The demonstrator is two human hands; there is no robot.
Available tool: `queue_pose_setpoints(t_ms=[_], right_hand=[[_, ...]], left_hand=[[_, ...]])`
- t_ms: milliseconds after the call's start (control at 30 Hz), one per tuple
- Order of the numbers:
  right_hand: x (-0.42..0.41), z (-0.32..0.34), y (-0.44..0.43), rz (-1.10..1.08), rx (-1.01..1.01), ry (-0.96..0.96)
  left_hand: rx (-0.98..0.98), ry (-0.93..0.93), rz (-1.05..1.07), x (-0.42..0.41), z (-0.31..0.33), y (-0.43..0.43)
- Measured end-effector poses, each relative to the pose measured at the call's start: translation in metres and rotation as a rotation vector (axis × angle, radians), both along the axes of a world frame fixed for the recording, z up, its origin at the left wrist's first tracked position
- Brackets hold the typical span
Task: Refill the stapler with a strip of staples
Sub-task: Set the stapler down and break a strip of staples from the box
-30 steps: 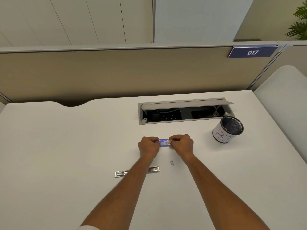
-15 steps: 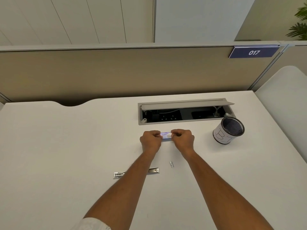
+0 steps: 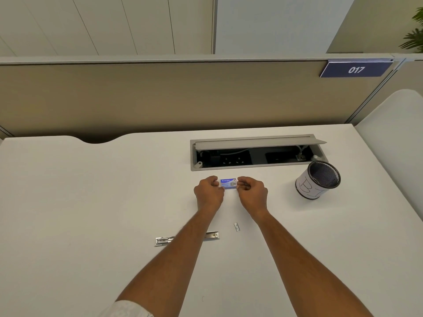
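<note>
A small blue and white staple box point(image 3: 228, 183) is held between both hands above the white desk. My left hand point(image 3: 208, 193) grips its left end and my right hand point(image 3: 251, 193) grips its right end. Nearer to me, a slim silver stapler point(image 3: 163, 240) lies flat on the desk, its middle hidden under my left forearm; its right end point(image 3: 212, 235) shows past the arm. A short strip of staples point(image 3: 237, 226) lies on the desk between my forearms.
An open grey cable tray point(image 3: 258, 167) with sockets is set into the desk point(image 3: 91, 202) just beyond my hands. A black mesh pen cup point(image 3: 317, 180) wrapped in white paper stands at the right. A beige partition closes off the back.
Both hands have carried the staple box a little farther from me, toward the cable tray. The stapler and the loose strip have stayed where they lay.
</note>
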State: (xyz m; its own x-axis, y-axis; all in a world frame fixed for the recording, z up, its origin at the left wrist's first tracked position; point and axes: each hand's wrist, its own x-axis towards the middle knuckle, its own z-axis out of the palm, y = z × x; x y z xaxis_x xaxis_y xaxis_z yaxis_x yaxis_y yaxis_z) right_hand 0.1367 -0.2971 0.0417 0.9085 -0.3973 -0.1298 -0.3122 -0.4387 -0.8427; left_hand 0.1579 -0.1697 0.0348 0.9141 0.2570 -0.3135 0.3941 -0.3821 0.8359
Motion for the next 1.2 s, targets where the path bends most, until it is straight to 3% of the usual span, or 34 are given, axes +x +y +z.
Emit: queue_pose_setpoints(t_ms=[533, 867, 1200], right_hand=[[-0.009, -0.004, 0.005, -0.016, -0.012, -0.001], [-0.019, 0.007, -0.006, -0.054, 0.129, 0.042], [-0.062, 0.032, 0.024, 0.138, 0.082, -0.068]], left_hand=[[0.026, -0.032, -0.096, -0.011, 0.005, 0.005], [-0.117, -0.012, -0.028, -0.013, 0.024, 0.023], [-0.290, -0.099, 0.034, -0.038, 0.067, 0.093]])
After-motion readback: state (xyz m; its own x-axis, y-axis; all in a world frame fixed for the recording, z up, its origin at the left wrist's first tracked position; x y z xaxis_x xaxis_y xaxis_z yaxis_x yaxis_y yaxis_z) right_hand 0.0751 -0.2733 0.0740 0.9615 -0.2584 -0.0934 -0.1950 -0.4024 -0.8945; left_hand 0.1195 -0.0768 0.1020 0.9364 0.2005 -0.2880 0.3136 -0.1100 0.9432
